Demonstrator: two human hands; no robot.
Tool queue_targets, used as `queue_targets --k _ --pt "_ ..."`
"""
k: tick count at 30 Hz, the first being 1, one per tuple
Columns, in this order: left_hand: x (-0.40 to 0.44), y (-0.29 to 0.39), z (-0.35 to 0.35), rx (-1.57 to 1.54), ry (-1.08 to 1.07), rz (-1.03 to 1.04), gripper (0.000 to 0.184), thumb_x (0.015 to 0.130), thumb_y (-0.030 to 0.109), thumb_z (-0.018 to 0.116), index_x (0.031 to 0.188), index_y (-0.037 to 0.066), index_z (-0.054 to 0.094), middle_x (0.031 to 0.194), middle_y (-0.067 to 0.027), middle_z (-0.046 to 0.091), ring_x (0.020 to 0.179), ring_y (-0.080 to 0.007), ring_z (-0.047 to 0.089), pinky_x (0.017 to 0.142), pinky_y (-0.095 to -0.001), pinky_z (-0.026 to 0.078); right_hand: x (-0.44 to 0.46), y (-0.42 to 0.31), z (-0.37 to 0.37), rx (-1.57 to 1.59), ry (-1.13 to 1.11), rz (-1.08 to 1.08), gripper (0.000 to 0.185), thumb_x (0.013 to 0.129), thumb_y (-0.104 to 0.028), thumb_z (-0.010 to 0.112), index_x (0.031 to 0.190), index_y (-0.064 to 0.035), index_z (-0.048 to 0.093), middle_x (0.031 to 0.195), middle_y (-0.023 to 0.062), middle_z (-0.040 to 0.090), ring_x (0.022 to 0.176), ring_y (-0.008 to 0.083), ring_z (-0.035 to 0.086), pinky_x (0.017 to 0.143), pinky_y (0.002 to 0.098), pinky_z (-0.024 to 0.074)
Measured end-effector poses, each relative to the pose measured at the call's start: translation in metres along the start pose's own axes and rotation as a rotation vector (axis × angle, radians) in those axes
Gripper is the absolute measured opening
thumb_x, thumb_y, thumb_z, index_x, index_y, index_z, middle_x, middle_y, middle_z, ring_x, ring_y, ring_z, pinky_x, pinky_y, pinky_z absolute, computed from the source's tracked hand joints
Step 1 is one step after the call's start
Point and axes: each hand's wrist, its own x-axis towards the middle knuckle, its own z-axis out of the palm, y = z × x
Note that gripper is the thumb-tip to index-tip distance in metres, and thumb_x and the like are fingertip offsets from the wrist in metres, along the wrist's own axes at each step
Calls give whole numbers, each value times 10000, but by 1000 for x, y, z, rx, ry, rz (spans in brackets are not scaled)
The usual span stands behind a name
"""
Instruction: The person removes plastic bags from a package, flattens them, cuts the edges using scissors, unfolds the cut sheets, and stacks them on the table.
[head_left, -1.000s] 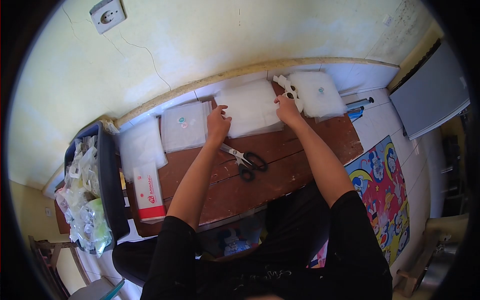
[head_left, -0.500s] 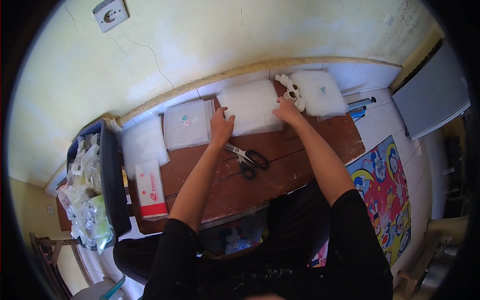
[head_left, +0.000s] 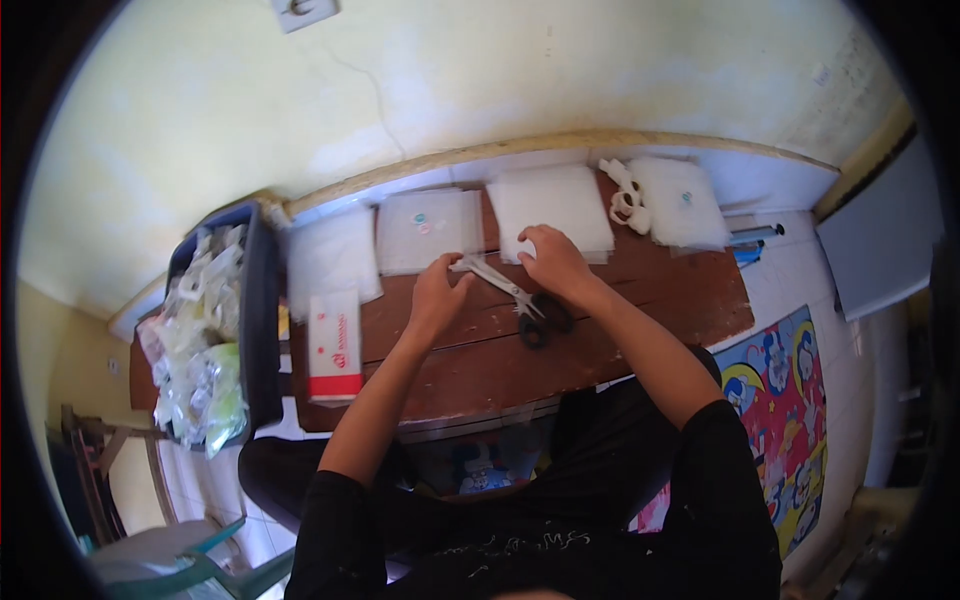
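Note:
My left hand point(head_left: 438, 298) hovers over the brown wooden table beside the blade tips of the scissors point(head_left: 512, 292), thumb and fingers apart, holding nothing. The scissors have black handles and lie with their blades pointing to the far left. My right hand point(head_left: 556, 264) is at the front edge of a stack of clear plastic bags point(head_left: 553, 205); its fingers are bent and apart, with nothing visible in them. Whether it touches the stack I cannot tell. Left of that stack lies another plastic stack point(head_left: 405, 235) with small round stickers on top.
A dark bin point(head_left: 262, 330) full of plastic packets stands at the left. Near it are a plastic stack point(head_left: 335, 250) and a white-and-red box point(head_left: 335, 345). White rolls point(head_left: 628, 208) and another bag stack point(head_left: 680, 205) lie at the right of the wooden table point(head_left: 680, 300).
Both hands have drawn back from the sides of the middle bag stack toward its front and the scissors. The view has shifted, so the table's things appear farther right.

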Motion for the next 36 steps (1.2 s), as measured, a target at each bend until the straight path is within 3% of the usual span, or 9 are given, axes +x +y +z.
queue_targets --k 9,11,14,16,19,23,31,34,36 --pt "-76 -30 -109 58 -181 -175 320 807 249 725 1051 49 674 1007 -170 702 964 -323 669 855 -415 512 -16 -95 36 250 -210 -85 192 801 -113 669 953 2 649 932 194 674 913 352 645 836 424 506" --pt "-91 -35 -134 179 -235 -173 369 817 258 733 1086 13 671 1008 -174 704 875 -268 697 809 -362 537 -20 -117 50 340 -265 -81 194 799 -112 673 950 8 651 911 194 682 882 348 658 816 414 517" --pt "-102 -67 -158 206 -181 -252 406 801 285 747 1103 24 674 1005 -182 702 876 -277 697 808 -364 537 -25 -149 80 467 -308 -65 198 795 -109 678 946 17 652 877 197 690 832 339 678 781 398 533" --pt "-100 -83 -169 186 -152 -331 412 786 320 744 1102 63 681 1026 -173 703 978 -335 664 874 -411 510 -24 -172 103 512 -310 -69 199 794 -108 679 943 21 651 865 199 691 813 333 686 767 392 539" --pt "-96 -92 -176 305 10 -394 481 779 321 752 1179 77 644 1088 -181 684 1043 -349 643 919 -433 499 -16 -198 135 501 -343 -106 204 787 -105 670 946 21 648 862 206 684 827 347 676 775 409 535" --pt "-90 -88 -161 342 11 -312 521 791 269 748 1253 89 589 1210 -184 618 1131 -353 588 952 -445 478 23 -207 175 342 -283 -166 263 779 -91 672 1008 33 640 890 219 683 837 338 683 777 403 539" --pt "-71 -105 -150 284 77 -247 535 807 263 726 1293 110 564 1245 -151 586 1172 -332 557 964 -449 479 77 -203 206 139 -182 -119 358 753 -104 690 1089 -4 620 1027 218 662 980 387 624 885 448 504" --pt "-72 -101 -147 410 -63 -348 506 815 309 726 1266 123 595 1251 -132 583 1174 -325 558 957 -452 486 89 -207 209 25 -148 -38 395 753 -114 704 1122 -14 608 1037 206 652 993 387 613 885 454 503" --pt "-73 -95 -148 517 -314 -459 474 823 356 723 1226 125 629 1269 -121 576 1180 -317 556 947 -455 491 94 -211 205 -30 -138 -1 410 753 -118 709 1136 -18 603 1041 202 647 996 386 609 883 458 504"
